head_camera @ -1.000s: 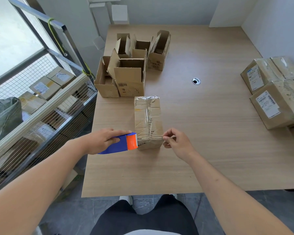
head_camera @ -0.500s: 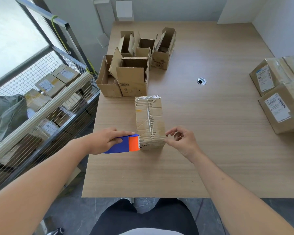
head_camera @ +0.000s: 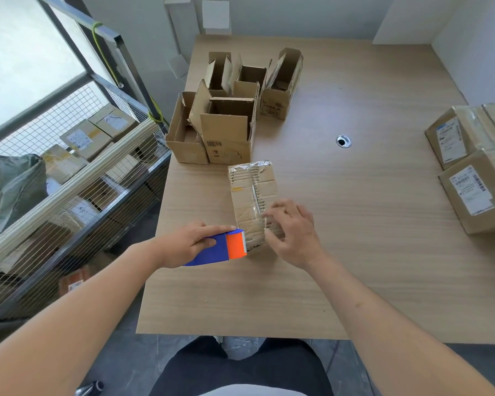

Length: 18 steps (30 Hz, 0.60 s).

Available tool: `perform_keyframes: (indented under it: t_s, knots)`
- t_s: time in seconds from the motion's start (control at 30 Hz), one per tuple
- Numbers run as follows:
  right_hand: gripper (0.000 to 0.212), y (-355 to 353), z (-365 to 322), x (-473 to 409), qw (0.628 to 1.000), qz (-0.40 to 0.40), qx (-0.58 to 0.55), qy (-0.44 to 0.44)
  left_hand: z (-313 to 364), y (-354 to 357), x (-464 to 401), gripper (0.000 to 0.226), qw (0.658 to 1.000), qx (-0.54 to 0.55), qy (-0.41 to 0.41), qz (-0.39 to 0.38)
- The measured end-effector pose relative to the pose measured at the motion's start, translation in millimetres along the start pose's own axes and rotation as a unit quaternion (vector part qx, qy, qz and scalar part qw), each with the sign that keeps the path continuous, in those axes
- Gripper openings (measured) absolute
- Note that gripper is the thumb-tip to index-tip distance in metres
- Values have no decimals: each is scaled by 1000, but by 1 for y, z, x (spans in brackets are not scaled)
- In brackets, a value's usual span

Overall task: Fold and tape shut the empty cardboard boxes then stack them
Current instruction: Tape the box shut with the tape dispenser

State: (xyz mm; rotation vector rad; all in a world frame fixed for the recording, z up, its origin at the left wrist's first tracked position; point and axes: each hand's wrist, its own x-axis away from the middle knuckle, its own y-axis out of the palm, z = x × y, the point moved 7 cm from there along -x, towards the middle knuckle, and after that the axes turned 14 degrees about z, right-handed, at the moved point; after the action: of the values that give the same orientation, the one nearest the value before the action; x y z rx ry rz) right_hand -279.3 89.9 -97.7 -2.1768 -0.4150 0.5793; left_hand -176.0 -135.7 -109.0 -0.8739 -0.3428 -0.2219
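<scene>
Right hand (head_camera: 293, 234) has moved onto the taped box (head_camera: 252, 192), fingers spread.

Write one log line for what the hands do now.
left hand: holds tape dispenser | right hand: on taped box | open boxes: waiting

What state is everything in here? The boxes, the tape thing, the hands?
Taped box: closed, lying on the table.
Open boxes: upright, flaps up, untaped.
Tape dispenser: gripped by the left hand, against the taped box.
Right hand: fingers spread over the taped box's near end.
Labelled boxes: sealed.
</scene>
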Motion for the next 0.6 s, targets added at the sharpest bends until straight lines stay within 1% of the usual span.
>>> perform_keyframes:
  t_s: [0.07,0.13,0.2,0.27,0.37,0.5,0.6]
  knots:
    - [53,14,-9,4,999,-8,41,-13,1,7,0,54,1000,26,-4,5]
    - [60,34,-13,13,995,-28,87,-32,1,14,1,54,998,58,-7,2]
    - [62,45,-8,17,990,-33,133,-36,-2,19,6,54,995,95,-10,3]
    - [61,48,-6,14,987,-41,152,-37,-5,19,11,54,991,136,-15,5]
    - [58,48,-8,13,982,-52,172,-49,-15,19,20,56,986,168,-10,-6]
    - [57,48,-8,14,980,-69,182,-47,-36,15,36,56,986,164,-17,2]
    - [64,46,-8,12,978,-94,181,-44,-37,11,35,55,991,129,-26,14]
